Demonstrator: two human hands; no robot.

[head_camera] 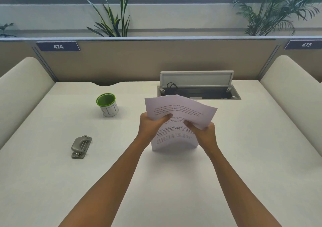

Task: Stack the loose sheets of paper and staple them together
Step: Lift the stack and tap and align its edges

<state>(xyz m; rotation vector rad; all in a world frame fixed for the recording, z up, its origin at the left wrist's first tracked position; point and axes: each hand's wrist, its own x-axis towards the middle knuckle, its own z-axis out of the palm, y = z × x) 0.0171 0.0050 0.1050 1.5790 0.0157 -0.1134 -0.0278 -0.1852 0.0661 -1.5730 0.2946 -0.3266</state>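
Reaching forward over the pale cream counter (pixel 174 183), two bare forearms meet at a loose bundle of white printed paper sheets (pixel 176 122) held up off the surface, near the middle of the counter. The left hand (pixel 151 124) has its grip clamped on the bundle's left edge, thumb lying across the printed face. The right hand (pixel 203 133) pinches the right side lower down, fingers curled behind. The sheets are not squared: the upper one fans out toward the right and bows, while the lower one curves down until its bottom edge touches or nearly touches the counter.

This looks like the stacking step, with the edges not yet aligned. The next move, by my judgement, calls for loosening both grips a little and tapping the bottom edge on the counter so the sheets drop flush, then freeing one hand to fetch the fastening tool.

To the left, well apart from the papers, lies a grey metal stapler-like tool (pixel 81 147); from this view it could be a hole punch, I cannot tell which. Farther back stands a white cup with a green rim (pixel 107 104). Behind the papers, an open cable hatch (pixel 198 89) is set into the counter, before a beige partition (pixel 139 61).
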